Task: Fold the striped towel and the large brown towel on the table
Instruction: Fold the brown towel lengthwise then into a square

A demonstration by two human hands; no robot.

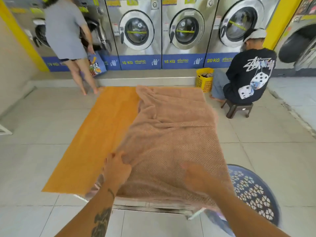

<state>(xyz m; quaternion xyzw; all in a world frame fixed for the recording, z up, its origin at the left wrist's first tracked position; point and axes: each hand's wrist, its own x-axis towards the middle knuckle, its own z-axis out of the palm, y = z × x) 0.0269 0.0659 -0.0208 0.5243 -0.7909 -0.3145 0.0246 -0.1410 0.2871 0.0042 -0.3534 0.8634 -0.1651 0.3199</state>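
The large brown towel lies spread and wrinkled over the right half of the orange table, its near edge hanging over the table's front. My left hand pinches the towel's left edge near the front. My right hand is blurred by motion and lies over the towel near the front right; I cannot tell whether it grips the cloth. No striped towel shows in this view.
A blue perforated laundry basket stands at the table's front right. A person sits on a low stool at the back right beside a yellow basket. Another person stands at the washing machines, back left.
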